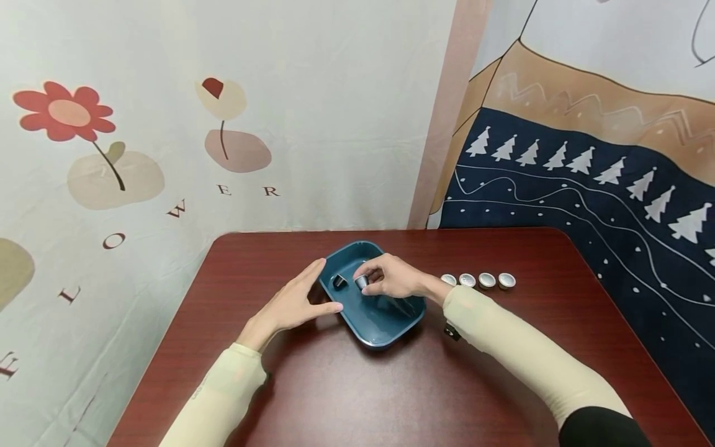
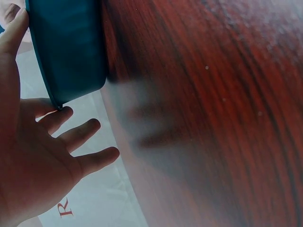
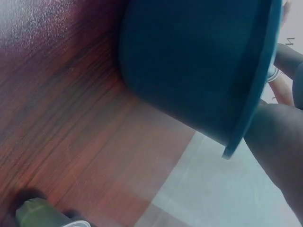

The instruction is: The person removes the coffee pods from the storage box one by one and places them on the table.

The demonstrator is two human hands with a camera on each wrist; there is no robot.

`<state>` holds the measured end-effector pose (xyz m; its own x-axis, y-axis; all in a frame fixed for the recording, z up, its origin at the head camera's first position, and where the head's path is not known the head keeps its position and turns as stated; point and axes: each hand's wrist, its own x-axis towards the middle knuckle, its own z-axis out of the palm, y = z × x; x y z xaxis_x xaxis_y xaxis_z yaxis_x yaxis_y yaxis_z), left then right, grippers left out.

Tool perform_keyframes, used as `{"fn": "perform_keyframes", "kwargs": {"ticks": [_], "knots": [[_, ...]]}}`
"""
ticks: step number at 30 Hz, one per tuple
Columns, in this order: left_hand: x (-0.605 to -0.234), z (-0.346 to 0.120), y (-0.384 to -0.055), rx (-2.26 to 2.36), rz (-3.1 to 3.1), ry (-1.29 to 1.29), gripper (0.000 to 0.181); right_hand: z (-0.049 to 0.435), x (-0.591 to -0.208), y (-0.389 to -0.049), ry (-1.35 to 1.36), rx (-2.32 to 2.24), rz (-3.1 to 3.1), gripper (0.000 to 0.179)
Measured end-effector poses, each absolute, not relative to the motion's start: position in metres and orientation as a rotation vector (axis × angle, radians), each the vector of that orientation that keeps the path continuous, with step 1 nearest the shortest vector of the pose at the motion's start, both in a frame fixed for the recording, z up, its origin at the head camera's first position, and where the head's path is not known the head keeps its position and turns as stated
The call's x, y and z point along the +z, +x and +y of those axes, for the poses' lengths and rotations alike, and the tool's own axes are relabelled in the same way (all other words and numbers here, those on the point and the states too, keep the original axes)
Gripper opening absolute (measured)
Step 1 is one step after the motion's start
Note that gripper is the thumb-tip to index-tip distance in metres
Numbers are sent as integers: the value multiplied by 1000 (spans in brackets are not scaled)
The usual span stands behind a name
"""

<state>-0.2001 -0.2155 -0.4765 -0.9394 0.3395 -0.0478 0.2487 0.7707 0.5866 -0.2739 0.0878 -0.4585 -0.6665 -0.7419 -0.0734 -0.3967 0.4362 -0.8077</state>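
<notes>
A dark teal baking dish sits at an angle on the table. My left hand spreads its thumb and fingers along the dish's left side, touching the rim; in the left wrist view the fingers are splayed beside the dish's corner. Reaching over the dish, my right hand pinches a silvery-blue coffee capsule between thumb and fingers. To the left of it, a black coffee capsule lies inside the dish. The right wrist view mostly shows the dish's outer wall, which hides part of the held capsule.
Several coffee capsules with pale lids stand in a row right of the dish, partly behind my right forearm. One green capsule shows low in the right wrist view. The reddish-brown table meets a printed cloth backdrop.
</notes>
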Motion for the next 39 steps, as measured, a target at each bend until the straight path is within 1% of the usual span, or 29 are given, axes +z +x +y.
{"fn": "perform_keyframes", "kwargs": {"ticks": [15,25,35,39], "knots": [[-475,-214,-200,910,2803,469,125,100,-449,-267,-914,-1279,2214,33],[-475,-214,-201,904,2806,478,125,107,-446,-263,-852,-1435,2119,25],[-477,-215,-199,892,2812,460,125,119,-440,-255,-849,-1478,2152,24],[-476,-215,-199,900,2806,445,125,125,-437,-252,-835,-1484,2166,28]]}}
